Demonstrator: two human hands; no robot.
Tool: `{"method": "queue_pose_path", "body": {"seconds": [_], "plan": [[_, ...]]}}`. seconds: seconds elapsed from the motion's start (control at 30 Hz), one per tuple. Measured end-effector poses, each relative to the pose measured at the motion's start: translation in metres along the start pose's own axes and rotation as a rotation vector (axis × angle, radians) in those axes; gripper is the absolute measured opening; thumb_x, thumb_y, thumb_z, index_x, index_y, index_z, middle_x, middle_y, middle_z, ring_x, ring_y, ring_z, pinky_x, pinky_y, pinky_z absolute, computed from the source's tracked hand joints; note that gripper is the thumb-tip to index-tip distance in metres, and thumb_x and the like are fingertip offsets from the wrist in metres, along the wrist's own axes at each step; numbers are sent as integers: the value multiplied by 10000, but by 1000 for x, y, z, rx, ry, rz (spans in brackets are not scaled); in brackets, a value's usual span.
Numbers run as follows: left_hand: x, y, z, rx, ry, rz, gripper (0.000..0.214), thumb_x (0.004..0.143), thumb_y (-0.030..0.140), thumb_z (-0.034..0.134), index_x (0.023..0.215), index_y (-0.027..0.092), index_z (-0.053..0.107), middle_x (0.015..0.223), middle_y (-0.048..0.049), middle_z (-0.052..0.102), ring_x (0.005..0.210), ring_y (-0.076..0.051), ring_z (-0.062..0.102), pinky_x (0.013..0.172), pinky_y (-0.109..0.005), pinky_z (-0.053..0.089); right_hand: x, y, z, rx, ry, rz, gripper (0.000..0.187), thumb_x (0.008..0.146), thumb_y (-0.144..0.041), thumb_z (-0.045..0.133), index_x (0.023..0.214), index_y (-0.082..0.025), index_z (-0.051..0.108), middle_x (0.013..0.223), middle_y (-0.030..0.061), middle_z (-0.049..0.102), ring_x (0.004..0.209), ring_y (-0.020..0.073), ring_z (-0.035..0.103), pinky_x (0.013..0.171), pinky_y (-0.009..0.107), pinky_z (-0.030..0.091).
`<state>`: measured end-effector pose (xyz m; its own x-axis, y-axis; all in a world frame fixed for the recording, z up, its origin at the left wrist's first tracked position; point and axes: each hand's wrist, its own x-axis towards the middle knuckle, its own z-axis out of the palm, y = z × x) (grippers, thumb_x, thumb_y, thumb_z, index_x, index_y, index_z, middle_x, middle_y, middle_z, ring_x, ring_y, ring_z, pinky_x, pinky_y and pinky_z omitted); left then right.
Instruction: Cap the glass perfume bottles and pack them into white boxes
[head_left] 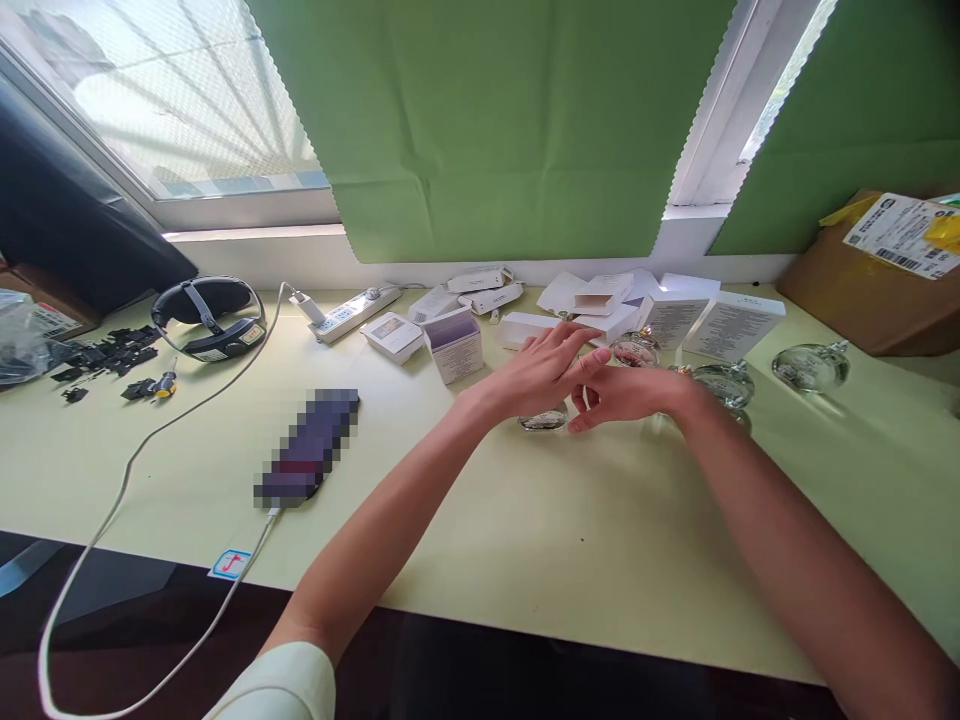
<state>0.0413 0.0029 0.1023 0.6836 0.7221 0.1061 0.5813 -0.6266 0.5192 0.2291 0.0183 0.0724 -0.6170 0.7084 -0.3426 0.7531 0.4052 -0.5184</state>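
A clear, rounded glass bottle [543,420] lies on the tabletop [525,560] between its front and back edges, mostly hidden, only its shiny lower rim showing. Farther back is a second glass bottle [636,350], partly covered, with a reddish tint. Toward the tabletop's right edge, more clear bottles [724,382] overlap; the rightmost bottle [808,369], round-bellied, sits apart, its narrow end pointing rightward.
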Motion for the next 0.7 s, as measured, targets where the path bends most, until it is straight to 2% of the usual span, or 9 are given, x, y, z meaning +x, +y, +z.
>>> {"method": "queue_pose_path", "body": {"seconds": [0.13,0.27,0.43,0.7], "plan": [[1,-5,7,71,-67,2,569,1015,563,164,1440,250,375,1456,-95,435,1349,-251,406,1114,-447,305,-7,5,-7,-63,28,92,444,724,-647,647,913,-249,599,883,58,636,861,273,596,710,365,413],[3,-6,11,119,-101,-13,581,1011,578,153,1403,240,416,1430,-98,460,1335,-246,420,1106,-432,309,-5,-3,-3,-42,-13,84,420,772,-639,593,908,-242,615,947,55,637,868,246,594,699,344,417],[3,-5,12,158,-98,-38,594,1004,596,127,1405,267,417,1427,-72,464,1331,-237,418,1104,-421,315,1,-11,5,-36,-35,110,414,772,-600,602,938,-221,619,997,65,639,892,236,589,738,330,434],[3,-9,16,192,-69,-9,585,1003,596,106,1365,305,461,1345,-49,521,1261,-221,466,1068,-412,352,1,-13,5,-23,-12,94,342,806,-552,576,919,-233,626,968,57,651,881,229,580,747,317,430]]}}
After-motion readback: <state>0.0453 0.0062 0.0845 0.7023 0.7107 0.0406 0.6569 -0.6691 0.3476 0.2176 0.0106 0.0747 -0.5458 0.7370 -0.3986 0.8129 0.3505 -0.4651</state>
